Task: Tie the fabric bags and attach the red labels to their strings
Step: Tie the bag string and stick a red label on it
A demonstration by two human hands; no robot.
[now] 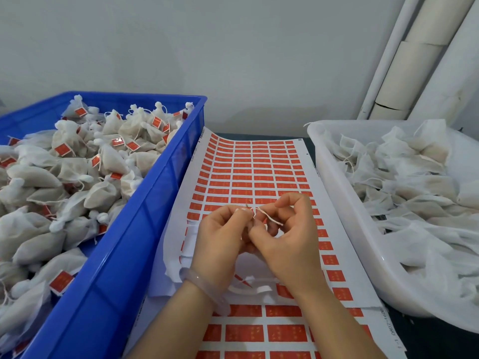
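Left hand: the left hand (220,237) was curled, its fingertips pinching one end of a thin pale string (270,218); a translucent bracelet (199,279) sat on its wrist.
Right hand: the right hand (290,237) touched the left, its thumb and fingers pinching the same string, which ran across its fingers.
Bag in hand: none could be made out; if one hung from the string, the hands hid it.
Label in hand: I could not tell whether a label was already on this string.
Under the hands: a label sheet (248,151) lay flat, most red labels (242,177) unpeeled, with empty spaces and curled backing near the wrists.
Left of the hands: a blue crate (145,216) was heaped with tied bags (103,156), many showing red tags.
Right of the hands: a white tub (344,203) held loose bags (414,182), open-mouthed and untagged.
Progress: judging by the two piles, a large batch was finished, yet a good many bags remained to tie and tag.
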